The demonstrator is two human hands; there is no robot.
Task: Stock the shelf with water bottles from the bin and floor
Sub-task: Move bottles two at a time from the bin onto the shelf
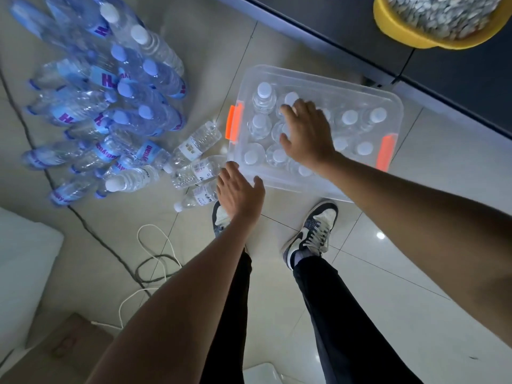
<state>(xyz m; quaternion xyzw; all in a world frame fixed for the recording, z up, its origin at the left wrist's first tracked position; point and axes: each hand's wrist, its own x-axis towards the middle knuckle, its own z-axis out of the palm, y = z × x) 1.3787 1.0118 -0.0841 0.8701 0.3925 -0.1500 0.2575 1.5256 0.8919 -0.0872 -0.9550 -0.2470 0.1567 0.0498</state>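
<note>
A clear plastic bin [360,92] with orange latches stands on the floor, holding several small upright water bottles [264,99] with white caps. My right hand [307,134] reaches down over those bottles, fingers spread and relaxed, holding nothing. My left hand [239,194] hovers open at the bin's near left corner, above small bottles lying on the floor [198,144]. Left of them, several large blue-labelled bottles [116,117] lie in a pile. The shelf's dark edge [346,31] runs along the top right.
A yellow basin of pale stones [393,31] sits on the dark shelf at top right. Black and white cables [155,261] lie on the tiled floor near my feet [313,231]. A cardboard box [63,345] and a white object [25,259] are at bottom left.
</note>
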